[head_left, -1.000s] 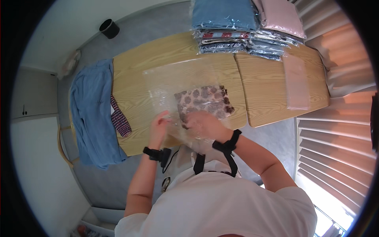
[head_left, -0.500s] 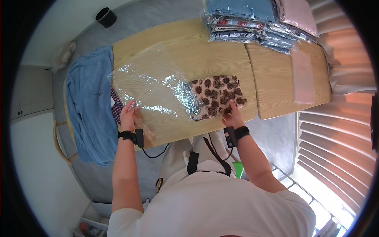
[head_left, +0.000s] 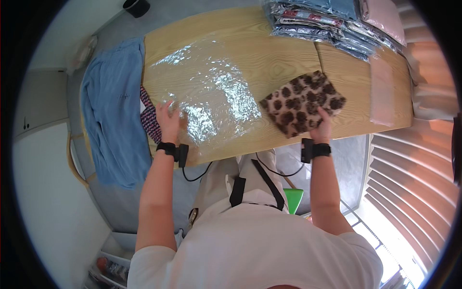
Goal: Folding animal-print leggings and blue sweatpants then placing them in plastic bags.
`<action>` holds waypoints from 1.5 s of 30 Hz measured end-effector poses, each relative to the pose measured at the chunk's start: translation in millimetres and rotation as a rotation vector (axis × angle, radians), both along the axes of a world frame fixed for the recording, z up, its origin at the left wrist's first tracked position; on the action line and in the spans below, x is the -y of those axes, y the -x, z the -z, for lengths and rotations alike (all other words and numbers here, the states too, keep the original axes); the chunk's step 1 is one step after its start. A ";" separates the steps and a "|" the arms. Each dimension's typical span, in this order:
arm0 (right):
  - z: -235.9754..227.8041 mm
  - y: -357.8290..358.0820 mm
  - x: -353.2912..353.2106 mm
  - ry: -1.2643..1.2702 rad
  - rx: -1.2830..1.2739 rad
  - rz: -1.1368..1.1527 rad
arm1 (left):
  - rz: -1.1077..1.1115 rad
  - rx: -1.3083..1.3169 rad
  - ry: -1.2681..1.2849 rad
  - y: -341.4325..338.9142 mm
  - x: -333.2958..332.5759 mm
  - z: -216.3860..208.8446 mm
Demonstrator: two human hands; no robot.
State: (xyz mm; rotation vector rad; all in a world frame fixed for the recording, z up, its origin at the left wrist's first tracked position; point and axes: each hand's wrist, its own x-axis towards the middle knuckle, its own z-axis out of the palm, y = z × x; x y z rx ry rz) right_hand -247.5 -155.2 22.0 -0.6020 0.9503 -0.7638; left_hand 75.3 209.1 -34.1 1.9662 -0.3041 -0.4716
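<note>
A folded piece of spotted cloth [head_left: 301,103], pinkish beige with dark brown spots, is gripped at its near right corner by my right hand [head_left: 323,129]. The thumb lies on top of the cloth, and the other fingers are hidden beneath it. To its left a clear plastic bag [head_left: 224,94] lies spread on the wooden table, crinkled and shiny. Over the bag's left edge rests my left hand [head_left: 168,123], its fingers apart. Just beside that hand, a strip of dark red and navy patterned cloth [head_left: 150,118] shows from under a blue long-sleeved top [head_left: 118,111].
Bagged folded clothes [head_left: 327,24] are stacked at the far right of the table [head_left: 284,58], with a pink bagged one [head_left: 382,19] on the stack's right. A flat clear bag [head_left: 381,91] lies near the right end. A dark bin [head_left: 136,7] stands on the floor beyond.
My right hand has carried the spotted cloth rightward, away from the clear bag, and turned it. The bag now lies flatter, apart from the cloth. My left hand's fingers have spread.
</note>
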 end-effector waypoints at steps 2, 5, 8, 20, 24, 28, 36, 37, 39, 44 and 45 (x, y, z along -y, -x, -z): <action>-48.0 4.7 5.6 0.042 -0.031 -0.014 | 0.261 0.722 -0.437 35.7 25.2 -38.9; -89.8 13.5 10.3 0.287 -0.105 -0.087 | 0.754 0.538 -0.333 77.2 14.7 -53.6; -114.4 32.4 9.0 0.324 -0.225 -0.118 | 0.840 0.592 -0.506 101.8 -3.1 -47.1; -137.7 26.8 -72.3 0.358 -0.225 -0.316 | 0.592 0.549 -0.507 137.7 45.7 -32.0; -136.7 22.5 -68.8 0.499 -0.288 -0.444 | 0.597 0.640 -0.453 126.4 36.0 -21.3; -138.5 13.6 -62.8 0.345 -0.282 -0.486 | 0.654 0.623 -0.482 120.2 42.8 -17.8; -151.1 3.0 -69.4 0.017 -0.261 -0.659 | 0.626 0.592 -0.484 124.7 55.2 -45.9; -149.5 2.3 -69.4 -0.007 -0.233 -0.677 | 0.655 0.595 -0.482 126.1 55.4 -49.4; -148.3 -3.5 -68.7 0.051 -0.226 -0.740 | 0.648 0.561 -0.486 127.6 57.1 -53.2; -157.9 -21.8 -67.1 0.048 -0.163 -0.923 | 0.722 0.662 -0.526 129.1 58.2 -67.4; -157.6 -23.3 -67.0 0.087 -0.143 -0.926 | 0.724 0.667 -0.530 129.9 59.4 -69.1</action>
